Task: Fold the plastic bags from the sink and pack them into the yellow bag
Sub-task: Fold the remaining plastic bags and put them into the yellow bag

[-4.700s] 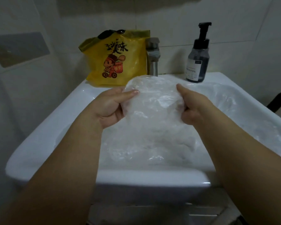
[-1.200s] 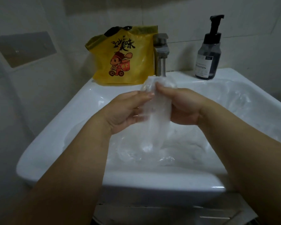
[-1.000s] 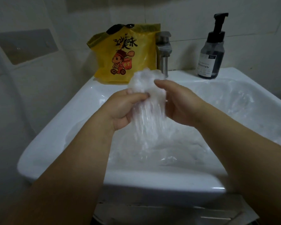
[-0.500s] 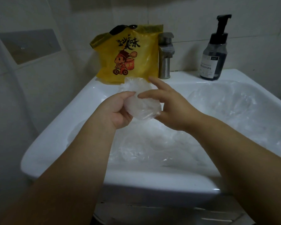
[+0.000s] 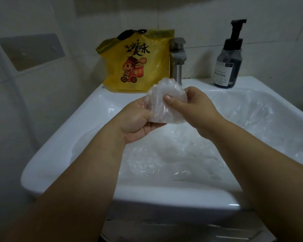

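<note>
Plastic bag (image 5: 164,103), folded into a compact wad, sits above the sink (image 5: 94,109) between left hand (image 5: 136,123) and right hand (image 5: 196,109); both grips pinch it. Judgement: press air out firmly before moving to yellow bag (image 5: 138,62) behind.

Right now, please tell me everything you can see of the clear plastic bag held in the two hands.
The plastic bag is thin, clear and crinkled, folded into a small rounded bundle. It is held above the sink, in front of the yellow bag. The left hand grips its lower left side; the right hand pinches it, thumb on its front.
</note>
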The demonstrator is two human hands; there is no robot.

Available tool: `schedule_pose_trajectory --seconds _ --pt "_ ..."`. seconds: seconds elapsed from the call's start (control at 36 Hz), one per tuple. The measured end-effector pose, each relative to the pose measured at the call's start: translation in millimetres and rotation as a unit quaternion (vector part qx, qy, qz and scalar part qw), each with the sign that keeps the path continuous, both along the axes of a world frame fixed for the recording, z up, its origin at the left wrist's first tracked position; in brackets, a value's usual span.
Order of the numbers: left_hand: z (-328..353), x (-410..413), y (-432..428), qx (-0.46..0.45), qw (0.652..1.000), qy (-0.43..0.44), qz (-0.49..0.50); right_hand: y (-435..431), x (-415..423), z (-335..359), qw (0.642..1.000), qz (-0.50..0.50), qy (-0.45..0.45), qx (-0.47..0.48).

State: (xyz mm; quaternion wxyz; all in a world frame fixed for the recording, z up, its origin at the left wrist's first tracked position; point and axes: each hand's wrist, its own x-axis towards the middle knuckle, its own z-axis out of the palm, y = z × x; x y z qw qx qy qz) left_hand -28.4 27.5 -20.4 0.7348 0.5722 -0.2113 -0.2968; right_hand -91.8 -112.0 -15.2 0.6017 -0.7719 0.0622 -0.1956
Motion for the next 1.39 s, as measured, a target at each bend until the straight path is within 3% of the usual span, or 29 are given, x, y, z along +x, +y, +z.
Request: schedule_pose_trajectory --seconds 0.06,0.17,0.25,0.33,0.39,0.5,0.61,0.72,0.81,0.89,1.06,1.17,1.25,1.39 --pt "0 -1 1 -0.009 1.0 0.004 -0.014 -3 2 1 0.997 0.0 0.05 0.054" --pt "1 -3 2 -0.026 0.998 0.007 -0.05 -3 0 3 0.964 0.091 0.145 0.204" --pt "1 -4 3 -0.032 0.998 0.009 -0.059 -2 -1 5 0.94 0.107 0.106 0.306" --pt "2 -3 6 -0.037 0.998 0.024 -0.054 -2 -1 8 0.933 0.089 0.055 0.345" --pt "5 -1 9 -0.037 0.998 0.036 -0.038 -5 -1 9 0.942 0.067 0.041 0.326" --pt "5 1 10 -0.017 0.995 0.043 -0.084 -6 -2 7 0.977 0.085 0.098 0.169" --pt "0 -5 5 0.09 0.995 -0.049 0.002 -3 -3 2 0.977 0.12 0.149 0.093" --pt "-1 5 4 0.057 0.99 -0.032 0.127 -4 0 3 0.968 0.111 0.137 0.179" --pt "1 8 3 0.008 0.985 -0.019 0.17 -1 0 3 0.947 0.157 0.151 0.236" --pt "0 7 0 -0.021 0.985 -0.001 0.169 2 1 -1 0.945 0.155 0.174 0.228" --pt "5 4 3 -0.013 0.99 0.007 0.141 -9 1 5 0.954 0.105 0.11 0.257" --pt "3 -5 4 0.11 0.991 -0.067 0.025 -8 1 1 0.956 0.133 0.133 0.227" --pt "-1 -8 0 0.161 0.982 -0.087 0.041 -4 -1 1 0.955 0.154 0.139 0.214" --pt "3 2 5 0.028 0.992 0.011 0.122 -11 -1 7 0.943 0.154 0.13 0.264"
